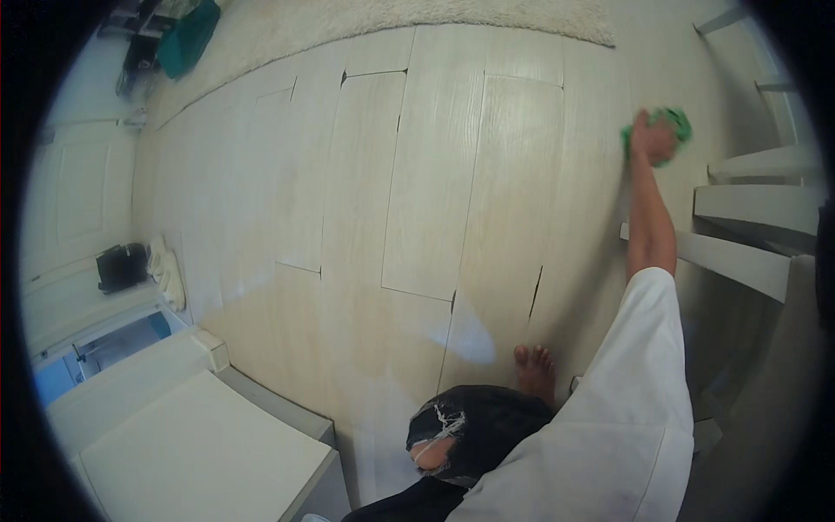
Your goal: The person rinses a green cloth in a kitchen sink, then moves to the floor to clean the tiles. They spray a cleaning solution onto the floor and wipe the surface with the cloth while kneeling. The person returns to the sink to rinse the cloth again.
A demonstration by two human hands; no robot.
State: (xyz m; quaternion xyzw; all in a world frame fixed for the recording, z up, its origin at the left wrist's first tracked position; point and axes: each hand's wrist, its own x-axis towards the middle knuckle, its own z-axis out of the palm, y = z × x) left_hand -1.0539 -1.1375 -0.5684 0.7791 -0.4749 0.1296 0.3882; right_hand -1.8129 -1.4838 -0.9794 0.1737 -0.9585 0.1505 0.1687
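Observation:
My right hand point(654, 139) presses a crumpled green cloth point(680, 122) against the pale wood-look plank floor point(430, 176). The cloth shows around the fingers and on both sides of the hand, which is slightly blurred. My arm stretches far forward, close beside white curved furniture legs point(737, 258). My left hand is out of view. Below the arm, my bent knee in ripped black jeans point(483, 424) and my bare foot point(536, 373) are near the bottom of the picture.
A cream shaggy rug point(456, 14) lies along the far side. White furniture point(202, 450) stands at the lower left. By the left wall are a black object point(122, 267), white shoes point(171, 280) and a teal bag-like item point(189, 40). Several floor planks have dark gaps at their joints.

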